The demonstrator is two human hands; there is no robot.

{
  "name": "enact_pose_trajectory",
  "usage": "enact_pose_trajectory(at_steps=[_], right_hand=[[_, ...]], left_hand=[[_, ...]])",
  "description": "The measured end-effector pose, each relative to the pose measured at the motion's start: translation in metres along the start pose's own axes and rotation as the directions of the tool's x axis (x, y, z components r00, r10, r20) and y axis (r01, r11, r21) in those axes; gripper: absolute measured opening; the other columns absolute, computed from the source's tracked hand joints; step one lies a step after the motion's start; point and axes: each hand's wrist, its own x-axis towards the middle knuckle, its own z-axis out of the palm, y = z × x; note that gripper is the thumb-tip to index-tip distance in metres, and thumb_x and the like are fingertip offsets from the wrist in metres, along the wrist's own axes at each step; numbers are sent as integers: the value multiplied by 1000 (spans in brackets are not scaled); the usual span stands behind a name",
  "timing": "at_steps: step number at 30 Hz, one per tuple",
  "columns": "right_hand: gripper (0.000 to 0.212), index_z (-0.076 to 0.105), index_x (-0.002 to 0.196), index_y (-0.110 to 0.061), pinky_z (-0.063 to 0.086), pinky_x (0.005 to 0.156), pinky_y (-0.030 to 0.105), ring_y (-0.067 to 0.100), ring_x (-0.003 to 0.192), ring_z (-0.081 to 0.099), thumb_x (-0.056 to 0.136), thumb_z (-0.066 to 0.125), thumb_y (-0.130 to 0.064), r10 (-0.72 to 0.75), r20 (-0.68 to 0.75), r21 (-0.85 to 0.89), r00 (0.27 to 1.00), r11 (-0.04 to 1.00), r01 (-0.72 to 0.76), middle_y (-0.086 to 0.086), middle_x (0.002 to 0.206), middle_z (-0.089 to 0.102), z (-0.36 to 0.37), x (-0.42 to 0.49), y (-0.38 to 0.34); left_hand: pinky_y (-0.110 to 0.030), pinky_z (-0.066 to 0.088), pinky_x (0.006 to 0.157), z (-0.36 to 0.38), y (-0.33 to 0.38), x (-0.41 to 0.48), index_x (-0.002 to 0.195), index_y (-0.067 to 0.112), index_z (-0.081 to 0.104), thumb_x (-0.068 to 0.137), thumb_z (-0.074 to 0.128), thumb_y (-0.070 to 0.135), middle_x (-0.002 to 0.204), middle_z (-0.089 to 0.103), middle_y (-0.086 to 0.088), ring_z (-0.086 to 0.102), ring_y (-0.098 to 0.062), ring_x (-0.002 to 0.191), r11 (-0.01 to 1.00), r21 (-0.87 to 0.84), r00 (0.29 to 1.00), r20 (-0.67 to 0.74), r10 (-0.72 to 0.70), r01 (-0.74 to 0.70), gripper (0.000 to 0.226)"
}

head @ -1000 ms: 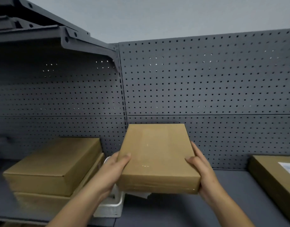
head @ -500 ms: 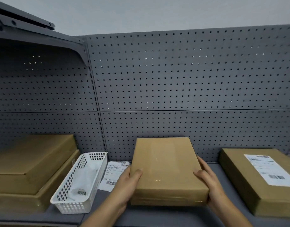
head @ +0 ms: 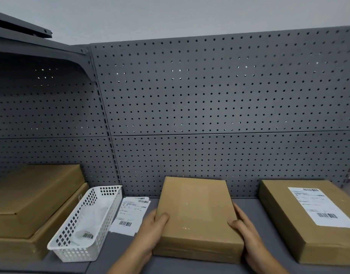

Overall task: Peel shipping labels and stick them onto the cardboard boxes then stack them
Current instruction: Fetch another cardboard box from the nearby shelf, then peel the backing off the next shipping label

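Observation:
A plain flat cardboard box (head: 196, 216) rests on the grey shelf (head: 247, 204) in the middle, with no label on its top. My left hand (head: 152, 228) grips its left side, thumb on top. My right hand (head: 243, 230) grips its right side the same way. A small pile of white shipping labels (head: 130, 214) lies on the shelf just left of the box. At the right sits another cardboard box (head: 300, 230) with a white label (head: 318, 206) stuck on its top.
A white perforated plastic basket (head: 85, 224) holding label scraps stands left of the loose labels. Two stacked unlabelled cardboard boxes (head: 32, 198) fill the far left. A grey pegboard wall (head: 209, 115) backs the shelf, and an upper shelf bracket (head: 41, 48) juts out at top left.
Both hands have carried the plain box from mid-air down and to the right, setting it on the shelf between the loose labels and the labelled box. The view has swung right.

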Motion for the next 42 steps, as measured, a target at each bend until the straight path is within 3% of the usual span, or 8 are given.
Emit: enact_pose_trajectory(at_steps=[6, 20, 24, 27, 29, 36, 39, 42], right_hand=[[51, 55, 138, -41, 48, 104, 42, 15, 121, 64, 96, 61, -13, 8, 12, -44, 1000, 999, -7, -10, 133, 68, 1, 3, 3], [67, 52, 144, -39, 49, 91, 30, 7, 114, 67, 79, 66, -30, -11, 48, -110, 999, 994, 16, -14, 131, 68, 1, -5, -6], [49, 60, 132, -46, 48, 100, 34, 5, 115, 67, 88, 72, -26, -9, 59, -136, 998, 991, 17, -12, 135, 67, -1, -8, -9], [89, 54, 144, -37, 41, 111, 38, 8, 133, 54, 61, 84, -47, -47, 66, -197, 997, 979, 59, -11, 146, 57, -6, -7, -14], [84, 52, 145, -43, 31, 120, 43, 12, 144, 40, 66, 80, -42, -91, 74, -265, 993, 958, 108, -15, 153, 48, -5, -8, -22], [33, 68, 126, -26, 21, 117, 23, 3, 145, 31, 94, 64, -21, -317, 226, -696, 921, 608, 380, -12, 141, 55, 28, 0, -55], [27, 71, 120, -21, 33, 101, 5, 2, 126, 52, 96, 63, -12, -323, 291, -768, 900, 483, 422, -14, 127, 63, 47, 2, -54], [30, 66, 127, -23, 44, 108, 23, 1, 119, 55, 98, 59, -22, -289, 338, -815, 896, 386, 432, -16, 127, 61, 62, 0, -50]], left_hand=[[-29, 56, 88, -1, -14, 4, 120, 24, 70, 103, 58, 30, 107, 80, 6, 74, -12, 102, 1000, 14, 1000, -5, -9, 9, 22], [-4, 48, 60, 3, -21, 0, 111, 23, 70, 105, 58, 26, 102, 79, 10, 72, 7, 80, 998, -7, 997, -38, 66, -66, 14], [-17, 54, 76, -2, -16, 0, 115, 24, 70, 104, 56, 29, 106, 79, 8, 73, -4, 96, 999, -51, 1000, -7, 17, -17, 18], [-28, 51, 95, -15, -16, 6, 120, 21, 69, 107, 47, 34, 118, 75, 8, 67, -10, 110, 999, -36, 1000, 6, 28, -27, 29], [-28, 42, 106, -30, -20, 11, 132, 19, 62, 109, 45, 30, 133, 62, 11, 57, -11, 126, 990, 98, 992, -68, 109, -103, 30], [-30, 38, 116, -90, -61, 50, 144, 25, 57, 101, 52, 26, 159, 43, 5, 43, -16, 146, 535, 797, 923, 72, 378, -281, 43], [-36, 29, 125, -102, -67, 61, 157, 25, 42, 104, 51, 41, 169, 31, -3, 27, -21, 156, 488, 847, 954, 67, 292, -209, 56], [-41, 28, 125, -108, -72, 66, 160, 26, 34, 103, 51, 48, 171, 25, -3, 22, -23, 158, 491, 854, 975, 77, 210, -173, 64]])
